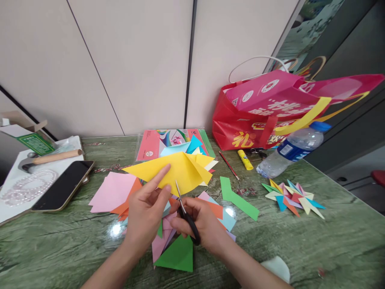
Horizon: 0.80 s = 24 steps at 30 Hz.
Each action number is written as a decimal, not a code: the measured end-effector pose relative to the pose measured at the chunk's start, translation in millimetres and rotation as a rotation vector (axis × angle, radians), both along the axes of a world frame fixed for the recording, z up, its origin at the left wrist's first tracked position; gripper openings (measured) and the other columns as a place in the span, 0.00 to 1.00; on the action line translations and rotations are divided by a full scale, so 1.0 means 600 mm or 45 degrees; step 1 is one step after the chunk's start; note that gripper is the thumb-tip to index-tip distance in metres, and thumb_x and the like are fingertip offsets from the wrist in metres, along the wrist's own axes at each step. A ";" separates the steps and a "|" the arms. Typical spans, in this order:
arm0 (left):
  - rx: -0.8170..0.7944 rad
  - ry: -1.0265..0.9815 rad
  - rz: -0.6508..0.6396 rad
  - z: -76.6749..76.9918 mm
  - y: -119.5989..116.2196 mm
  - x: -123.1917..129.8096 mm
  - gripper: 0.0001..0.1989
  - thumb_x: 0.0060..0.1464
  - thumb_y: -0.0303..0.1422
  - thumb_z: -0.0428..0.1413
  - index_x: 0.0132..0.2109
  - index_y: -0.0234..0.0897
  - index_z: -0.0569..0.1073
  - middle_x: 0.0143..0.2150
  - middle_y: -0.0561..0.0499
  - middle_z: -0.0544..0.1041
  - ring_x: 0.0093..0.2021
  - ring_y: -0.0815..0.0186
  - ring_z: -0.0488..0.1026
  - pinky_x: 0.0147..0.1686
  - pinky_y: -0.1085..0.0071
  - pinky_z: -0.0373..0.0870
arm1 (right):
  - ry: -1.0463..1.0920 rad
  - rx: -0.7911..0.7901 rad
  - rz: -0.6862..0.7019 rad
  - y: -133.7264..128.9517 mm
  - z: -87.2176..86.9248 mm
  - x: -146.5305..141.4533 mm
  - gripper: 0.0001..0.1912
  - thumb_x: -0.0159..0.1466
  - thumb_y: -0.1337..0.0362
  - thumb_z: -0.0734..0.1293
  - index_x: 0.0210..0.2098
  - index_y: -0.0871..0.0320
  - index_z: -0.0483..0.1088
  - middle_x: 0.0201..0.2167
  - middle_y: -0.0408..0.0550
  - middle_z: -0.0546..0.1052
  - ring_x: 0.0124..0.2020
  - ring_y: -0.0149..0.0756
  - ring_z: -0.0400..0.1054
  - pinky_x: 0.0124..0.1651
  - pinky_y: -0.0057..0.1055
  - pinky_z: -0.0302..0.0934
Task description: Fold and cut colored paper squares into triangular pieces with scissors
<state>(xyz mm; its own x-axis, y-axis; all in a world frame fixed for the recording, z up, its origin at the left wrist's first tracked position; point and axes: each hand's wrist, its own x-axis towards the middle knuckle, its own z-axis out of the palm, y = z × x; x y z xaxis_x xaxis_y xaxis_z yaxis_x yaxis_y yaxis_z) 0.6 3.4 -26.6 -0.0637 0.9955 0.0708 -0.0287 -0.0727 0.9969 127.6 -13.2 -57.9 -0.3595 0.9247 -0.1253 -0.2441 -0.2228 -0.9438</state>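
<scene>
A folded sheet of yellow paper (pixel 177 170) is pinched in my left hand (pixel 146 212), its long point toward the left. My right hand (pixel 197 220) grips black-handled scissors (pixel 189 224), the blade tips at the lower edge of the yellow paper. Whether the blades are cutting into it, I cannot tell. Below and around both hands lie loose coloured papers: pink sheets (pixel 116 190), an orange piece (pixel 214 209) and a dark green piece (pixel 179 257). A bent light green strip (pixel 239 200) rests right of my right hand.
On the right are folded paper stars (pixel 296 196), a tilted water bottle (pixel 296 146), a glue stick (pixel 245 159), a pencil (pixel 229 165) and a red bag (pixel 234 116). A phone (pixel 63 186), a hammer (pixel 51 158) and beads (pixel 28 186) lie left. A paper packet (pixel 150 144) sits behind.
</scene>
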 end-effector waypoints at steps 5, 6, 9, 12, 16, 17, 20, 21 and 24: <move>0.003 -0.025 -0.004 -0.002 0.000 -0.001 0.21 0.51 0.32 0.57 0.54 0.42 0.69 0.18 0.61 0.56 0.18 0.78 0.50 0.15 0.84 0.50 | 0.000 0.003 -0.008 -0.001 -0.003 0.001 0.14 0.47 0.60 0.73 0.28 0.61 0.67 0.16 0.37 0.67 0.16 0.23 0.57 0.19 0.21 0.52; 0.005 -0.028 -0.003 -0.003 0.000 -0.001 0.22 0.51 0.32 0.57 0.54 0.42 0.69 0.17 0.61 0.57 0.18 0.77 0.50 0.15 0.83 0.51 | 0.003 0.002 -0.007 -0.001 -0.004 0.001 0.14 0.47 0.61 0.73 0.28 0.61 0.67 0.16 0.37 0.68 0.16 0.23 0.57 0.19 0.20 0.52; 0.012 -0.028 -0.005 -0.004 0.000 -0.001 0.22 0.51 0.32 0.57 0.55 0.41 0.68 0.17 0.61 0.59 0.18 0.77 0.52 0.16 0.83 0.52 | 0.005 -0.008 -0.017 -0.001 -0.005 0.002 0.14 0.47 0.61 0.73 0.28 0.60 0.67 0.15 0.36 0.67 0.15 0.23 0.57 0.18 0.20 0.51; 0.013 -0.024 -0.010 -0.004 0.000 -0.001 0.22 0.52 0.32 0.56 0.55 0.41 0.68 0.17 0.60 0.62 0.18 0.77 0.55 0.17 0.83 0.55 | -0.006 -0.021 -0.024 0.000 -0.005 0.001 0.13 0.47 0.61 0.73 0.27 0.60 0.67 0.14 0.36 0.67 0.14 0.22 0.56 0.17 0.20 0.50; 0.012 -0.026 -0.013 -0.003 0.000 -0.001 0.22 0.51 0.32 0.57 0.55 0.42 0.68 0.18 0.60 0.64 0.19 0.77 0.56 0.18 0.83 0.56 | -0.016 -0.025 -0.034 0.001 -0.004 -0.001 0.12 0.48 0.62 0.72 0.27 0.60 0.67 0.13 0.35 0.66 0.13 0.22 0.56 0.16 0.20 0.50; 0.010 -0.027 -0.011 -0.003 0.000 -0.001 0.22 0.51 0.33 0.57 0.55 0.42 0.68 0.18 0.60 0.64 0.19 0.77 0.56 0.18 0.83 0.56 | -0.016 -0.024 -0.038 0.000 -0.004 -0.001 0.12 0.48 0.62 0.72 0.26 0.60 0.67 0.13 0.35 0.67 0.13 0.22 0.56 0.16 0.20 0.50; 0.007 -0.037 -0.004 -0.003 -0.001 0.000 0.22 0.51 0.33 0.57 0.55 0.42 0.68 0.17 0.61 0.63 0.19 0.78 0.55 0.18 0.84 0.55 | -0.009 -0.025 -0.039 0.000 -0.005 -0.001 0.11 0.49 0.62 0.71 0.26 0.60 0.66 0.13 0.35 0.67 0.12 0.22 0.56 0.16 0.19 0.50; 0.008 -0.041 -0.006 -0.003 -0.001 0.000 0.22 0.51 0.33 0.57 0.55 0.42 0.68 0.17 0.61 0.63 0.19 0.78 0.55 0.18 0.84 0.55 | -0.005 -0.027 -0.037 0.000 -0.006 -0.001 0.11 0.49 0.62 0.71 0.26 0.60 0.66 0.13 0.35 0.67 0.12 0.22 0.56 0.16 0.19 0.50; 0.011 -0.052 -0.008 -0.004 -0.001 0.000 0.23 0.52 0.33 0.57 0.55 0.41 0.67 0.17 0.61 0.62 0.19 0.78 0.54 0.17 0.84 0.54 | -0.004 -0.041 -0.040 -0.001 -0.007 -0.002 0.12 0.48 0.62 0.72 0.26 0.60 0.66 0.12 0.35 0.66 0.12 0.22 0.56 0.16 0.20 0.49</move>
